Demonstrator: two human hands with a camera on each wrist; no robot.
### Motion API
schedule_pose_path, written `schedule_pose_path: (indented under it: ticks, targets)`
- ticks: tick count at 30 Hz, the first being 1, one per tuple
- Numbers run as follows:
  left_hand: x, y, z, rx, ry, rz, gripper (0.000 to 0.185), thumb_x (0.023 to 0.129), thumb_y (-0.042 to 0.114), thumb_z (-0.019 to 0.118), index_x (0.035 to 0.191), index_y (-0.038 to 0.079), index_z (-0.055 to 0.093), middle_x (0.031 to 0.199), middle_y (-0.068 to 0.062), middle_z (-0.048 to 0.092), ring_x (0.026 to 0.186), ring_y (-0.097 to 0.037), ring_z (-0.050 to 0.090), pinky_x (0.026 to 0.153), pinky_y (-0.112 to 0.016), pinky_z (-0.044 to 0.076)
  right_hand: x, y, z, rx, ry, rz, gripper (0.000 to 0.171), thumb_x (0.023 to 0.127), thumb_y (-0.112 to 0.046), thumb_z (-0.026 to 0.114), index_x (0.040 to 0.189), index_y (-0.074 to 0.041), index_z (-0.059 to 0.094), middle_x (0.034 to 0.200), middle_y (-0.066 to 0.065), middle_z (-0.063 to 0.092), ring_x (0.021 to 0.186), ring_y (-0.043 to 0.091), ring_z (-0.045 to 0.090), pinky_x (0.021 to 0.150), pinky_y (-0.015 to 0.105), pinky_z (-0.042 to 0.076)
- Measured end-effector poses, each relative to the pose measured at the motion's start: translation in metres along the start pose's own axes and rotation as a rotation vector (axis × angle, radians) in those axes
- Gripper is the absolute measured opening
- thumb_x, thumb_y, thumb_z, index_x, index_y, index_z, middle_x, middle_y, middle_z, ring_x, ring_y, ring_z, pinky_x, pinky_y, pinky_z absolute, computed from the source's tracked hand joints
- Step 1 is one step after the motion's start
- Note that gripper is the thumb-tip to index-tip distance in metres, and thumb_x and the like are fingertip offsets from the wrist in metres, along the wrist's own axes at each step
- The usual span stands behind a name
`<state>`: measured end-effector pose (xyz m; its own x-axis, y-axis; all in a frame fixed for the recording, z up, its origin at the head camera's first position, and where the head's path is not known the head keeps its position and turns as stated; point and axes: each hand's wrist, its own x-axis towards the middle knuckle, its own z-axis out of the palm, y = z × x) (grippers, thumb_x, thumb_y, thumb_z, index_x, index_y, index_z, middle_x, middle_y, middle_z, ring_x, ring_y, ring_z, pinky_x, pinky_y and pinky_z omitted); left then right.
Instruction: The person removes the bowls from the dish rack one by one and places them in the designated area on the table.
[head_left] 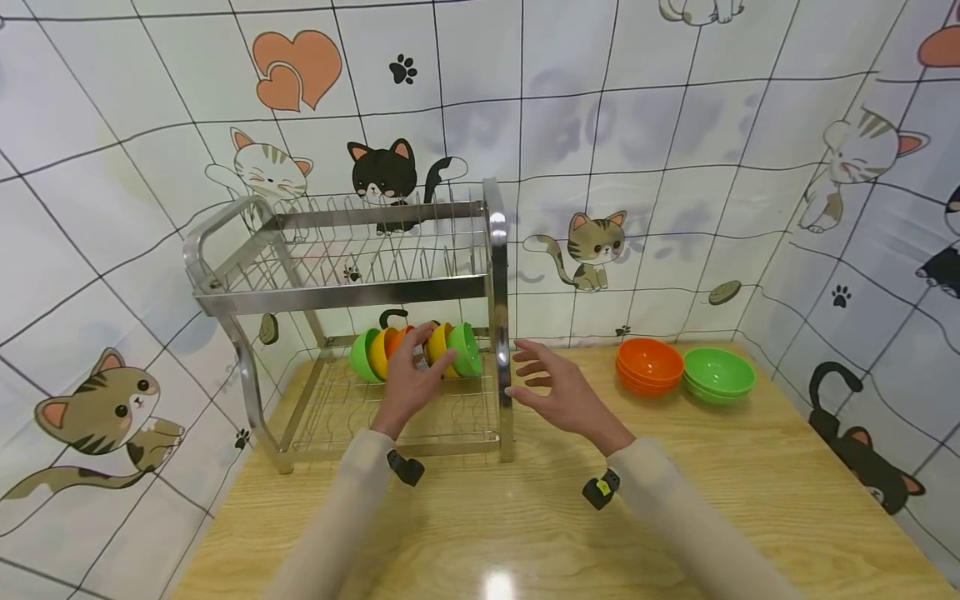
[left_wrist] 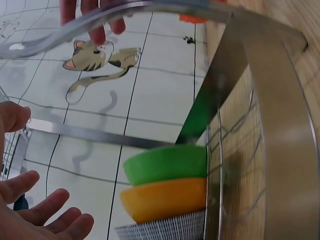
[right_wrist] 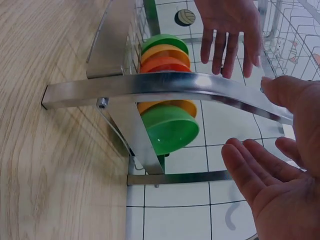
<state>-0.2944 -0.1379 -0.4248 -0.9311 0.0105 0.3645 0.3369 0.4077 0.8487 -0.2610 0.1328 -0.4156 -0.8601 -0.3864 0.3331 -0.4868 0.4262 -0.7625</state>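
Note:
On the lower shelf of a metal dish rack [head_left: 501, 292], several bowls stand on edge in a row: a green bowl [head_left: 363, 357] at the left, yellow and orange ones, a patterned bowl [left_wrist: 167, 227], a yellow bowl [left_wrist: 165, 198], and another green bowl [head_left: 467, 350] at the right end. My left hand [head_left: 411, 382] is over the front of the row, fingers spread, holding nothing; it covers some bowls in the head view. Just outside the right post is my right hand [head_left: 558, 389], its fingers loosely bent around nothing. Whether it touches the post I cannot tell.
Stacked orange bowls [head_left: 649, 367] and stacked green bowls [head_left: 718, 375] stand right of the rack at the back of the wooden table [head_left: 480, 533]. The rack's upper tier [head_left: 352, 250] overhangs the lower shelf. A tiled wall with cat pictures is behind.

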Motion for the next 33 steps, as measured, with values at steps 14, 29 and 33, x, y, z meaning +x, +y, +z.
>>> schedule_pose_path:
  ticks: [14,29,33]
  targets:
    - [0.021,-0.024,-0.034,0.083,0.062,-0.079,0.069,0.097,0.043,0.069,0.153,0.014,0.043,0.153,-0.018,0.045,0.141,-0.041,0.043,0.115,-0.058,0.043,0.004,-0.003,0.014,0.045,0.09,0.042,0.058,0.095,-0.013,0.073,0.148,-0.012,0.048,0.12,0.014,0.069,0.105,0.028,0.071,0.09,0.041,0.062]
    - [0.048,-0.044,-0.084,0.221,0.123,-0.151,0.077,0.097,0.048,0.067,0.157,0.011,0.038,0.155,-0.023,0.041,0.142,-0.043,0.04,0.116,-0.062,0.036,0.007,-0.004,0.023,0.032,0.106,0.036,0.046,0.097,-0.009,0.071,0.139,-0.012,0.053,0.108,0.009,0.068,0.093,0.019,0.069,0.081,0.031,0.063]
    - [0.051,-0.049,-0.098,0.247,0.098,-0.198,0.083,0.097,0.052,0.065,0.161,0.013,0.031,0.157,-0.024,0.037,0.139,-0.045,0.044,0.114,-0.062,0.04,0.008,-0.004,0.024,0.04,0.099,0.038,0.045,0.097,-0.009,0.07,0.139,-0.013,0.053,0.108,0.01,0.068,0.092,0.019,0.068,0.08,0.032,0.062]
